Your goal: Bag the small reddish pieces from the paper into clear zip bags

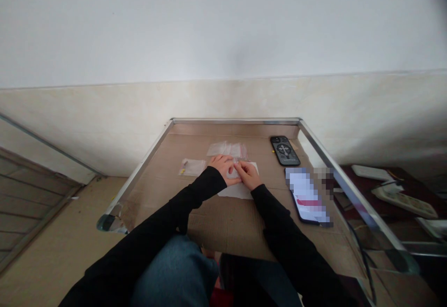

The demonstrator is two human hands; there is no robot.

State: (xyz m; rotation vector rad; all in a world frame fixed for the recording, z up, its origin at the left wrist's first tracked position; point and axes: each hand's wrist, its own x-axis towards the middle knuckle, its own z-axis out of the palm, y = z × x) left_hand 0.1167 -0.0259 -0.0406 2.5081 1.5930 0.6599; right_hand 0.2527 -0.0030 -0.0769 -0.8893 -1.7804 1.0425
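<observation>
The left hand and right hand meet near the middle of the worktop, both in black sleeves. Their fingers are drawn narrow and curl over a small clear plastic bag, pressing it down onto a white paper sheet. The right fingers come closest to a pinch, but whether either hand truly grips the bag, I cannot tell.

Just beyond the hands lies a wider clear plastic bag, with red printing showing through it. To the left sits a smaller, cloudy plastic packet with a yellow speck at its end. All of this rests on a cardboard sheet inside the worktop's metal frame.

On the right, well clear of the hands, are a smartphone in a dark patterned case and a second phone with a pixelated screen. Beyond the frame, on a dark surface lower down, lies a white power strip - its cables trailing nearby.
</observation>
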